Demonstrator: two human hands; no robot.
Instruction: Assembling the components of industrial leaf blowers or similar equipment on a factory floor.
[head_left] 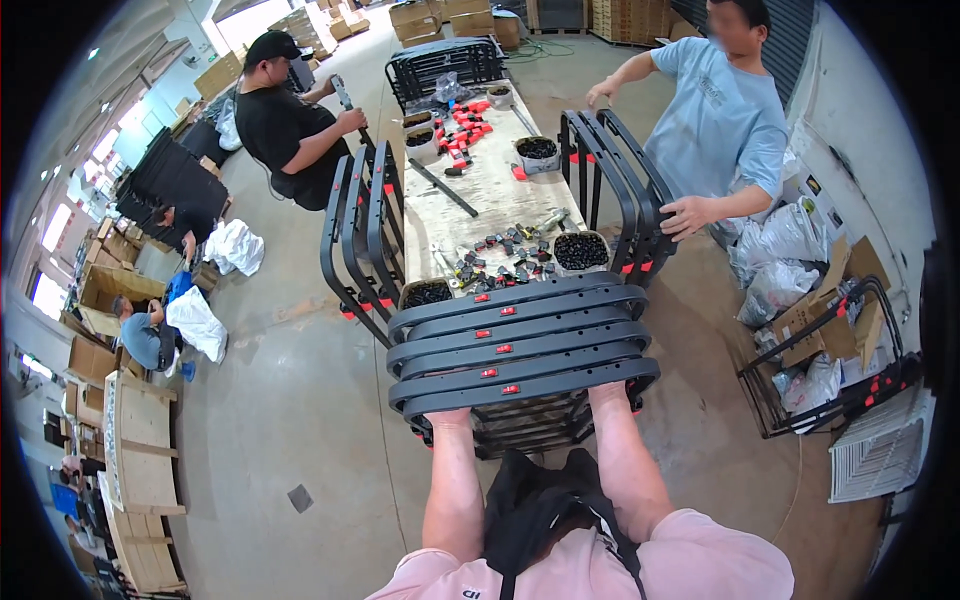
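Note:
Several black metal tube frames (520,380) with rounded corners and small red pieces on their top bars stand in a row right before me. My left hand (447,416) reaches under the left end of the nearest frame's top bar. Under the right end of that bar is my right hand (606,394). The bar hides the fingers of both hands, so their grip does not show. Just beyond the frames, a wooden worktable (500,200) holds a tub of small black parts (580,251) and a scatter of small black and yellow fittings (505,255).
More black frames lean at the table's left (360,225) and right (615,190) sides. A person in black (290,130) stands at left with a tool; a person in light blue (715,125) touches the right frames. Plastic bags (785,250) and cardboard lie by the right wall.

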